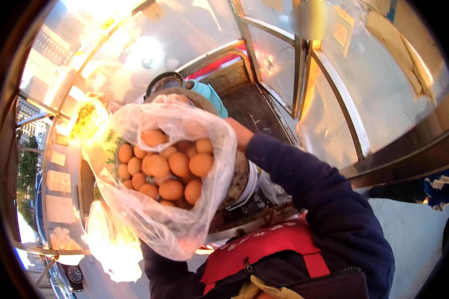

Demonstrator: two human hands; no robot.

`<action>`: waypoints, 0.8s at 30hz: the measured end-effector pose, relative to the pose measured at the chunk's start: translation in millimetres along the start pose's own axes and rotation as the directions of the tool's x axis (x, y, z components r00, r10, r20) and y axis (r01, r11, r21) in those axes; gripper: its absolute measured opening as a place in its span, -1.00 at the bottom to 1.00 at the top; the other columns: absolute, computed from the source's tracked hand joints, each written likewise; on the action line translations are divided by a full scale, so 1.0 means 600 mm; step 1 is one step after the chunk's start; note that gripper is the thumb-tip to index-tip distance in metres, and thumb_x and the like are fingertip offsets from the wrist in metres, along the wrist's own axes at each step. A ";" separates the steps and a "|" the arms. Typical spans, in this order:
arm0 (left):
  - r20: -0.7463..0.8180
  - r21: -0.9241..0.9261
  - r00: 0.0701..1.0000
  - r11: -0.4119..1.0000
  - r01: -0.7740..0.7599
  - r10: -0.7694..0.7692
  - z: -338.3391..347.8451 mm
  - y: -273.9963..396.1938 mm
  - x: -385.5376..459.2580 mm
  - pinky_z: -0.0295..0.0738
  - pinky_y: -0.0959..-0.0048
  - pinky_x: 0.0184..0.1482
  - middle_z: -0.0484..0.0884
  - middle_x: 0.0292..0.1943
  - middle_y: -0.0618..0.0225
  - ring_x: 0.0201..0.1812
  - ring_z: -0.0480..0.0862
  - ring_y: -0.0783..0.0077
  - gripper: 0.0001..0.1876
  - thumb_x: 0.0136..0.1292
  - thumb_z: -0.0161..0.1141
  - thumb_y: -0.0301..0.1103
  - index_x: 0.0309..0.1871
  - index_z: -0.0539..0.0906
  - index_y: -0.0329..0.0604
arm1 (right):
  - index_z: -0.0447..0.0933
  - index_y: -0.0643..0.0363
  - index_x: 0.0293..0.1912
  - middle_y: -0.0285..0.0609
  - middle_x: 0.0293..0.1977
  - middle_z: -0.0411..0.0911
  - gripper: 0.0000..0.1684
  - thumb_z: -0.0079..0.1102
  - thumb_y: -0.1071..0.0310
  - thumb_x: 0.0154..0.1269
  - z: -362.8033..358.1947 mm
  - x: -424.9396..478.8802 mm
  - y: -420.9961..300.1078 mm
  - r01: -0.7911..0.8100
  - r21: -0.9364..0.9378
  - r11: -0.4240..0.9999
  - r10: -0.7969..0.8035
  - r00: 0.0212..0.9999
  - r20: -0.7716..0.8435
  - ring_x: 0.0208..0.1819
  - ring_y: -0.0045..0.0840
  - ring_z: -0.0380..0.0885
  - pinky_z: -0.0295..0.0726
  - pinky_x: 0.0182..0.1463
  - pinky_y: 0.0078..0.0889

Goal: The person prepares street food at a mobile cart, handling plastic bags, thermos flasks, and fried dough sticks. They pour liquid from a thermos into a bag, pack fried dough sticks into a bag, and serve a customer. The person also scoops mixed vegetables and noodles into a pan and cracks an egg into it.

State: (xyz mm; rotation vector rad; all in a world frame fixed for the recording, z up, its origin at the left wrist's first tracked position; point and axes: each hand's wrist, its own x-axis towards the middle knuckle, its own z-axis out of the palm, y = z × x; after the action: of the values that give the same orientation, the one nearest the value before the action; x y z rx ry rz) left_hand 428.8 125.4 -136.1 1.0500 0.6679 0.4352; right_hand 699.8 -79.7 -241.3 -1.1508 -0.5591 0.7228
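Note:
A thin translucent plastic bag point(220, 179), its mouth spread wide, is full of brown eggs point(179, 164) before me. My right hand point(240, 133) is at the bag's far right edge; its fingers are hidden behind the plastic, and they seem to hold the rim. My left hand is covered by the bag; only the dark left sleeve shows below it, so its grip cannot be seen. Under the bag, at its right, a round, stained container point(241, 179) with a white side shows in part. A turquoise item point(209, 98) lies just beyond the bag.
Beyond the bag is a dark round pan point(165, 82). A dark tray-like surface point(252, 108) lies to the back right. Metal-framed clear panels point(331, 101) enclose the stall. At the left are glaring, sunlit plastic bags point(114, 239). Another person's dark clothing point(400, 192) shows at far right.

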 end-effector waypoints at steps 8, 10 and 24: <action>-0.192 0.080 0.976 0.989 0.121 -0.104 -0.011 -0.032 -0.008 0.48 0.29 0.12 0.64 -0.11 0.34 -0.01 0.61 0.35 -0.44 0.36 -0.01 0.16 0.13 0.53 -0.16 | 0.63 0.34 -0.12 -0.34 -0.26 0.62 -0.74 0.13 0.33 0.40 -0.027 -0.056 -0.048 0.019 0.415 0.910 -0.041 0.998 0.044 -0.27 -0.78 0.47 0.52 -0.20 -0.58; -0.158 0.130 0.980 0.981 0.141 -0.120 0.011 -0.029 0.018 0.49 0.29 0.12 0.64 -0.12 0.34 -0.01 0.62 0.35 -0.44 0.36 0.00 0.15 0.13 0.53 -0.16 | 0.63 0.33 -0.20 -0.33 -0.36 0.60 -0.66 0.06 0.21 0.44 -0.050 -0.061 -0.080 0.000 0.297 0.955 -0.005 1.000 0.016 -0.35 -0.76 0.48 0.50 -0.28 -0.60; 0.240 0.512 0.934 0.852 0.108 -0.263 0.338 -0.015 0.329 0.51 0.28 0.08 0.66 -0.13 0.32 -0.04 0.64 0.33 -0.46 0.36 0.03 0.10 0.12 0.55 -0.19 | 0.57 0.30 -0.11 -0.19 -0.28 0.66 -0.47 -0.09 -0.02 0.47 -0.276 -0.091 -0.148 0.297 -0.540 0.788 -0.523 0.785 -0.331 -0.32 -0.50 0.59 0.54 -0.18 -0.45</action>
State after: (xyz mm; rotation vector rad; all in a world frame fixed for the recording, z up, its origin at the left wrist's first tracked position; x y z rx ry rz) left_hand 711.6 113.2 -134.5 1.4840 0.6099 -0.0853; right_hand 804.0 -243.1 -211.5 -1.5146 -0.5630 -0.1130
